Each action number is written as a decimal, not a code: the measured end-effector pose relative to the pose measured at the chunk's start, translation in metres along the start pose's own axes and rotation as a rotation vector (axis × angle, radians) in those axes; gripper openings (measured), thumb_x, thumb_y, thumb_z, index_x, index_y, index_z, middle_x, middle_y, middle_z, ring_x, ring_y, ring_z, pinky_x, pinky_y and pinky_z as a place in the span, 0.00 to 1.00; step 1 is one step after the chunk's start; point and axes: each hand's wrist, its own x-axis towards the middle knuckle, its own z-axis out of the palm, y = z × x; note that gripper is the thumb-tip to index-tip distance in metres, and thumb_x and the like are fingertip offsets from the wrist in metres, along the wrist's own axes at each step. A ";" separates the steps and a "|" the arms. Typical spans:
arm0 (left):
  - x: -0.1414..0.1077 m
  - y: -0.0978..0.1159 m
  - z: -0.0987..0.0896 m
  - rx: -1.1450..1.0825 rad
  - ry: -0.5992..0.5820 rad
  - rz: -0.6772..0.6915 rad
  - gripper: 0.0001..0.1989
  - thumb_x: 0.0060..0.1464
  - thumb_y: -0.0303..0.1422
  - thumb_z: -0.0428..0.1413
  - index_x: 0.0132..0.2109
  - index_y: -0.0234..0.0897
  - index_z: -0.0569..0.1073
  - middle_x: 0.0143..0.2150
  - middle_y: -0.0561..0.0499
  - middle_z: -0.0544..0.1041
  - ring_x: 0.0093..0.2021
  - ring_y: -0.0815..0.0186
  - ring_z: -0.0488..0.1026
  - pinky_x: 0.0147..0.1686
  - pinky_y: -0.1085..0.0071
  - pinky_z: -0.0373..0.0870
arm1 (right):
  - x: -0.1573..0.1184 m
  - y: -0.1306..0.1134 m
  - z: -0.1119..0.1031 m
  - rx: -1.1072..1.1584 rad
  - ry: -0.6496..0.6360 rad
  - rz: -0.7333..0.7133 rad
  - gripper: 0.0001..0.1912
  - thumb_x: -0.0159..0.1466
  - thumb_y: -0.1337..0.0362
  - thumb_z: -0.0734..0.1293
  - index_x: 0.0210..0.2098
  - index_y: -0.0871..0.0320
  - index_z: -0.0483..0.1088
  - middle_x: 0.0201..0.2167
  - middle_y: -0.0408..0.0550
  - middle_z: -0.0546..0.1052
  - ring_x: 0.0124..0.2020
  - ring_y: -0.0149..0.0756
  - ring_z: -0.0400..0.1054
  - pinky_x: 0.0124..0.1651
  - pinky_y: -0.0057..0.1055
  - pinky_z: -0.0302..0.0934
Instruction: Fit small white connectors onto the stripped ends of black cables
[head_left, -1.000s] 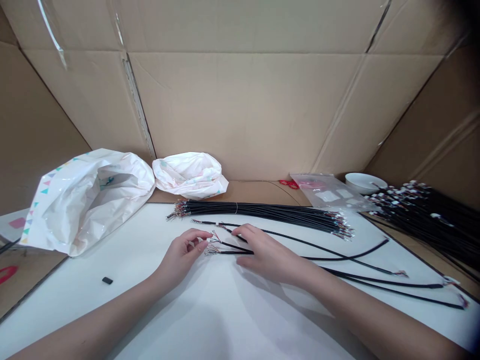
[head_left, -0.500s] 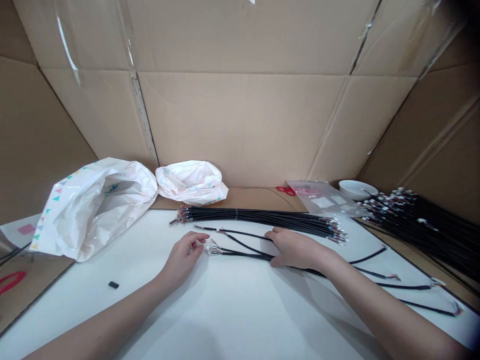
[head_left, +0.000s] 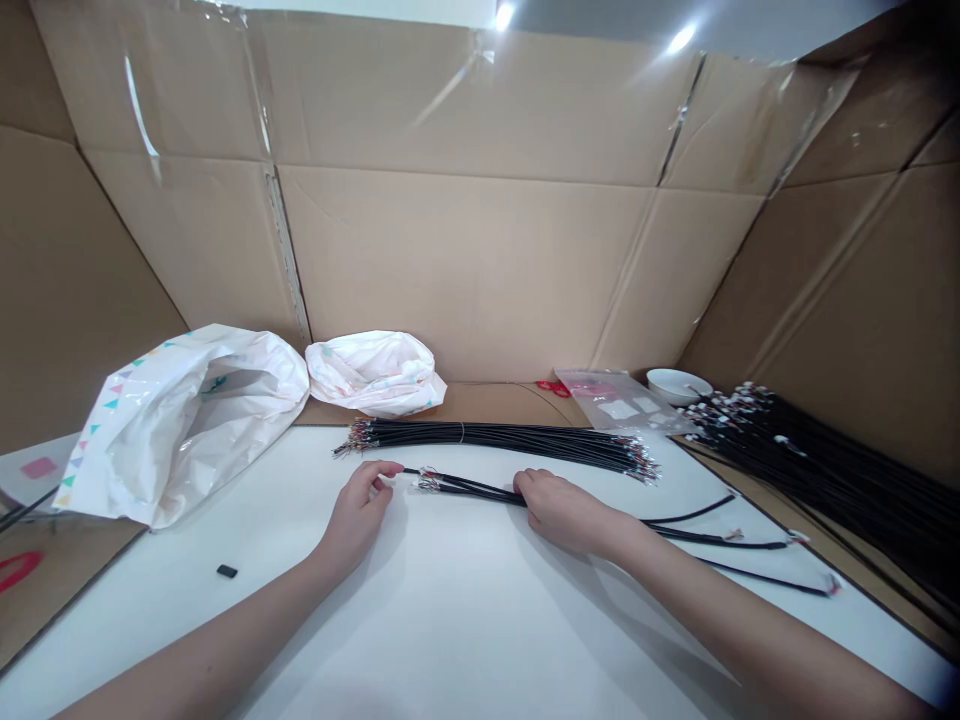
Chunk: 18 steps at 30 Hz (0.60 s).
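Note:
My right hand (head_left: 559,512) lies curled over several loose black cables (head_left: 472,490), gathering them on the white table top (head_left: 450,620). Their frayed, multicoloured wire ends (head_left: 427,482) lie close together just right of my left hand (head_left: 360,512). That hand's fingers are loosely curled, with the fingertips almost at the cable ends and nothing visible in them. Farther along, the cables fan out to the right with small connectors at their tips. Behind both hands lies a tied bundle of black cables (head_left: 510,446).
Two white plastic bags (head_left: 180,430) (head_left: 373,375) stand at the back left. A small black block (head_left: 226,571) lies on the table. At the right are a clear bag (head_left: 615,400), a white bowl (head_left: 673,386), and a large heap of black cables (head_left: 817,470). Cardboard walls surround the area.
My right hand has slid left along the loose cables, drawing them together towards my left hand. The wire ends now lie closer together, and the view has tilted upwards.

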 end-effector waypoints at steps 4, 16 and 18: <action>-0.002 0.001 -0.001 -0.013 0.073 0.037 0.13 0.46 0.27 0.46 0.39 0.38 0.68 0.42 0.50 0.68 0.37 0.63 0.64 0.36 0.69 0.59 | 0.000 -0.007 0.002 -0.084 0.003 -0.012 0.19 0.55 0.81 0.51 0.42 0.69 0.65 0.39 0.62 0.69 0.39 0.44 0.65 0.40 0.33 0.57; -0.016 0.017 0.002 -0.056 0.055 0.130 0.08 0.51 0.33 0.48 0.40 0.39 0.65 0.40 0.50 0.68 0.40 0.62 0.66 0.39 0.68 0.61 | 0.003 -0.015 -0.104 -0.119 0.337 0.097 0.13 0.59 0.77 0.51 0.43 0.65 0.57 0.33 0.57 0.70 0.30 0.41 0.66 0.29 0.31 0.56; -0.017 0.036 0.003 -0.083 -0.027 0.140 0.11 0.52 0.35 0.48 0.42 0.38 0.65 0.44 0.48 0.69 0.45 0.61 0.66 0.43 0.66 0.61 | 0.002 -0.020 -0.142 -0.055 0.427 0.080 0.09 0.62 0.72 0.50 0.41 0.63 0.55 0.31 0.53 0.70 0.28 0.37 0.65 0.28 0.29 0.55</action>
